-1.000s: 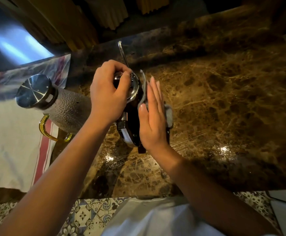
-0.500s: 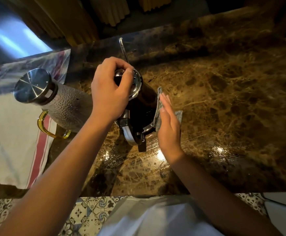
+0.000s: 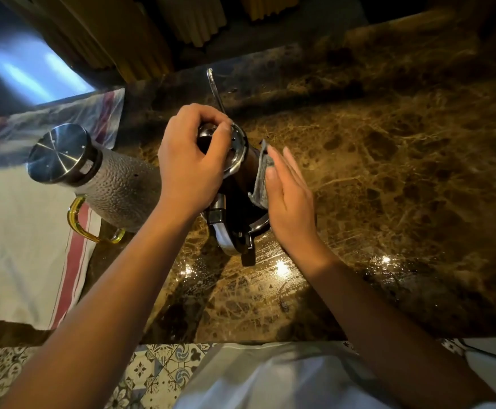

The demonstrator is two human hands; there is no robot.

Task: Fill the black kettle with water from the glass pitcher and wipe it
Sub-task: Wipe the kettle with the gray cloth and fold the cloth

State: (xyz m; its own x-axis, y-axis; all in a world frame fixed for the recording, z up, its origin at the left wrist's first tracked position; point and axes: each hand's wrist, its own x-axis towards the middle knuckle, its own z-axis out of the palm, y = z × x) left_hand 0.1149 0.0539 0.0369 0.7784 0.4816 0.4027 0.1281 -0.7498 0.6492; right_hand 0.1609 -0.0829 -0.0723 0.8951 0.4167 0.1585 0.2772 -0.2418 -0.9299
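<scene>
The black kettle [image 3: 242,187] stands on the brown marble counter [image 3: 388,172], its thin spout pointing away from me and its handle toward me. My left hand [image 3: 190,163] grips the knob of its steel lid from above. A grey cloth [image 3: 260,178] lies against the kettle's right side, and my right hand [image 3: 291,199] presses it there with flat fingers. The textured glass pitcher [image 3: 114,187], with a steel lid and a yellow handle, stands to the left of the kettle, close to my left wrist.
A white towel with red stripes [image 3: 19,261] covers the counter's left part, under the pitcher. Water drops glint on the marble in front of the kettle. The counter's near edge runs above a patterned tile floor [image 3: 152,370]. Yellow curtains hang behind.
My right hand with the cloth slid from the kettle's near side around to its right side. The left hand stayed on the lid.
</scene>
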